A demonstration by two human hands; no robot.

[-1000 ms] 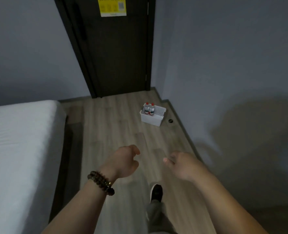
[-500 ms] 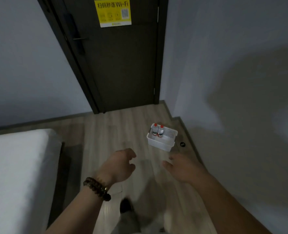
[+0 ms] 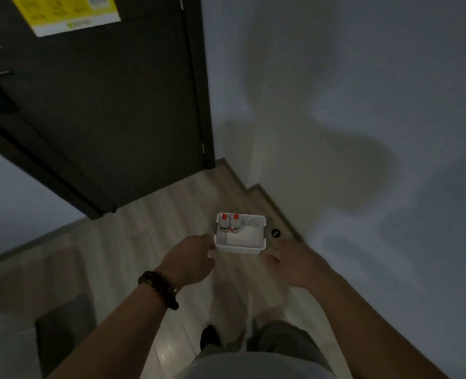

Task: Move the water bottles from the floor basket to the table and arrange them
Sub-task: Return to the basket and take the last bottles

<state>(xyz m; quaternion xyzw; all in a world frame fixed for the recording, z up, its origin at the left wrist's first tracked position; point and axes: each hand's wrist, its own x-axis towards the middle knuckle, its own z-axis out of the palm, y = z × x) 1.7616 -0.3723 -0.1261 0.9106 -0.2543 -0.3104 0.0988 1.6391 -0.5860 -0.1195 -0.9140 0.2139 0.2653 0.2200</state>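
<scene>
Left hand (image 3: pixel 191 259) and right hand (image 3: pixel 294 265) both empty, fingers loosely curled, one on each side of the white basket (image 3: pixel 238 249).
Basket sits on the wood floor (image 3: pixel 144 228) in the corner between the dark door (image 3: pixel 103 105) and the wall (image 3: pixel 335 105). Two water bottles (image 3: pixel 230 225), red caps, stand upright side by side in its far-left corner. Left fingertips are just beside the near-left corner; can't tell if they touch. Small black round object (image 3: pixel 276 233) lies on the floor just right of the basket. Beaded bracelet (image 3: pixel 158 288) on left wrist.
</scene>
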